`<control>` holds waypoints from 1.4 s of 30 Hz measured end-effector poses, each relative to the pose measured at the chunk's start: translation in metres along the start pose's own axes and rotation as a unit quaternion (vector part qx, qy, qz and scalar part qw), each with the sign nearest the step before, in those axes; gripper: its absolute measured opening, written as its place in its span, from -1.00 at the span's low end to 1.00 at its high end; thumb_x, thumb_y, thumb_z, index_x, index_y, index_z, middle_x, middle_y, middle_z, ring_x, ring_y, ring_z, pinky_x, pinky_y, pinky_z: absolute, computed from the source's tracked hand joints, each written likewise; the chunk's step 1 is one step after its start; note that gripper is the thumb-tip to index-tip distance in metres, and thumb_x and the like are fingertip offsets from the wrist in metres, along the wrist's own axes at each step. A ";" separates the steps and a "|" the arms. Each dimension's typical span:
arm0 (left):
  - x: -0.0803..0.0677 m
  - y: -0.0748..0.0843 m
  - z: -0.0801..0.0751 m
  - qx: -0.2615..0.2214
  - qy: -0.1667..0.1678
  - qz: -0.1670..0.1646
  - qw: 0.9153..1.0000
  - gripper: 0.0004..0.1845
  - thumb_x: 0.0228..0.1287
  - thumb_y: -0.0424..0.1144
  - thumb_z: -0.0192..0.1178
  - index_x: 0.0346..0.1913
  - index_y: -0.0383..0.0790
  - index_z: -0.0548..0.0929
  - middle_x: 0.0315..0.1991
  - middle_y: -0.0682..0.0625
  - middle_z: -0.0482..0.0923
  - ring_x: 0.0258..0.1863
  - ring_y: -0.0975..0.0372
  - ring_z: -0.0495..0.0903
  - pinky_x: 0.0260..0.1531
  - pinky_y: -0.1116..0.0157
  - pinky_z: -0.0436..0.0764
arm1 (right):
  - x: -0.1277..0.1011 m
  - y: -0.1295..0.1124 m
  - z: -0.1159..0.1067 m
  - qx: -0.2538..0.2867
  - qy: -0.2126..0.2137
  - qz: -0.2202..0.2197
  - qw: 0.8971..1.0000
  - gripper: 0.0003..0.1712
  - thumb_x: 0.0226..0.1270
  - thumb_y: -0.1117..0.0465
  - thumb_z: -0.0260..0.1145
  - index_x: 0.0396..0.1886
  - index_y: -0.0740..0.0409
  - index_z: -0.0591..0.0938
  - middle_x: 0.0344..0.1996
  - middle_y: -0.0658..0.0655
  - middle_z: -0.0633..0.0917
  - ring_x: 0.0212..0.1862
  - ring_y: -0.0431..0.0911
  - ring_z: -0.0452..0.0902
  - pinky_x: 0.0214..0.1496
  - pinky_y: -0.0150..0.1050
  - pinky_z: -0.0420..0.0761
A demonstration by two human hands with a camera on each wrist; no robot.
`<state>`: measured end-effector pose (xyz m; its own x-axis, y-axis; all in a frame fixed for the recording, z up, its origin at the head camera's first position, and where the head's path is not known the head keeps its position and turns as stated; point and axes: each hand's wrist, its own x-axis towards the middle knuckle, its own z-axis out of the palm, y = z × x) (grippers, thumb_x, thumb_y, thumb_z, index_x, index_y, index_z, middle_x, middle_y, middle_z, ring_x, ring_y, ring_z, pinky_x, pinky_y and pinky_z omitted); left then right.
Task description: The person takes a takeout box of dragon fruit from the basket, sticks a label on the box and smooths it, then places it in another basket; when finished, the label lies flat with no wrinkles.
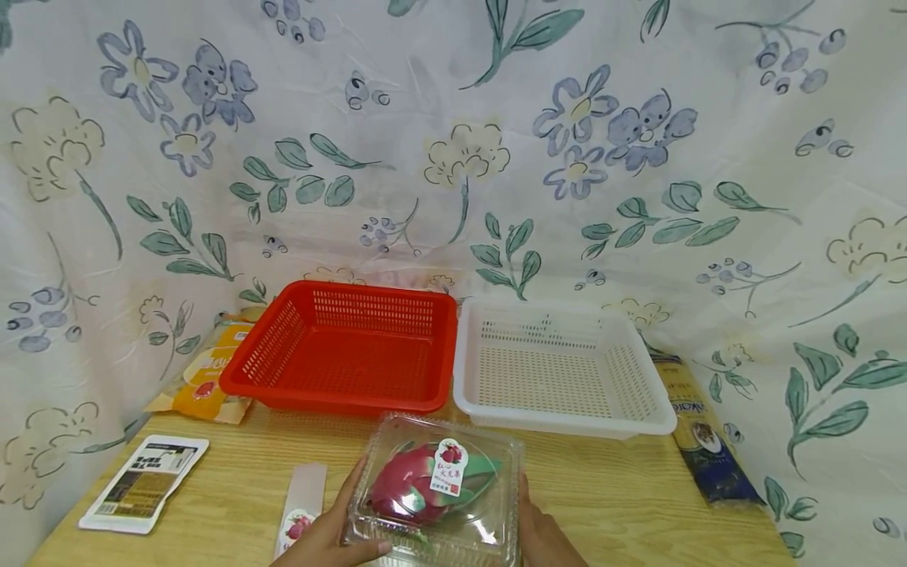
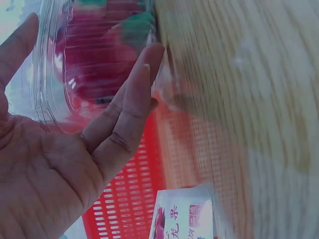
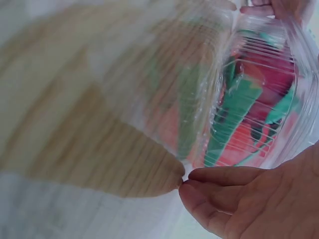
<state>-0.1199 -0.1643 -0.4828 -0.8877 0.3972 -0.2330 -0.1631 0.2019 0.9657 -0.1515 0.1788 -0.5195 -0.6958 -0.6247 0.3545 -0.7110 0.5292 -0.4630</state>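
Note:
A clear plastic clamshell box (image 1: 435,488) with a pink dragon fruit and a round label inside sits low at the front of the wooden table (image 1: 609,504). My left hand (image 1: 333,528) lies flat against its left side, fingers straight and thumb along the front edge. In the left wrist view the fingers (image 2: 132,107) press on the ribbed wall of the box (image 2: 84,64). My right hand (image 1: 542,531) touches the right side, its fingers (image 3: 224,191) extended under the box (image 3: 254,99). Whether the box rests on the table or is lifted, I cannot tell.
Behind the box stand a red basket (image 1: 347,346) and, to its right, a white basket (image 1: 560,366). An orange packet (image 1: 205,378), a white-and-black packet (image 1: 145,482) and a slim pink packet (image 1: 301,508) lie on the left. A dark long packet (image 1: 701,433) lies at the right edge.

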 end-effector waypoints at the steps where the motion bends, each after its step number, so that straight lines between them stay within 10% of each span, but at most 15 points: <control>1: 0.000 0.000 0.000 0.004 0.003 0.000 1.000 0.20 0.30 -0.11 0.32 0.57 0.07 -0.50 0.41 -0.55 0.13 0.18 -0.09 0.53 0.17 -0.23 0.48 | 0.000 0.000 0.000 0.007 0.000 0.000 1.000 0.55 0.09 -0.32 0.45 0.41 0.58 -0.39 -0.06 0.51 0.63 -0.17 0.21 0.70 -0.13 0.10 0.71; 24: -0.004 -0.005 0.007 -0.047 -0.009 0.052 0.997 0.19 0.29 -0.23 0.29 0.56 0.01 -0.52 0.33 -0.56 0.26 0.06 0.17 0.64 0.03 0.23 0.67 | -0.003 -0.002 0.002 0.131 -0.023 0.075 0.988 0.55 0.00 -0.07 0.60 0.54 0.35 -0.37 0.15 0.60 0.50 0.02 0.18 0.66 -0.03 0.19 0.67; 42: -0.005 0.000 0.008 -0.041 0.009 0.049 0.998 0.21 0.28 -0.23 0.33 0.55 -0.07 -0.52 0.36 -0.65 0.10 0.14 -0.13 0.57 0.02 0.15 0.68 | 0.001 -0.004 -0.004 0.241 -0.067 0.085 0.965 0.50 0.15 0.13 0.53 0.51 0.19 -0.55 0.33 0.70 0.22 0.26 0.18 0.43 0.13 0.23 0.56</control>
<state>-0.1119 -0.1596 -0.4821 -0.9082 0.3959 -0.1360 -0.1095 0.0889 0.9900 -0.1499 0.1788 -0.5138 -0.7560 -0.6382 0.1459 -0.4352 0.3235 -0.8402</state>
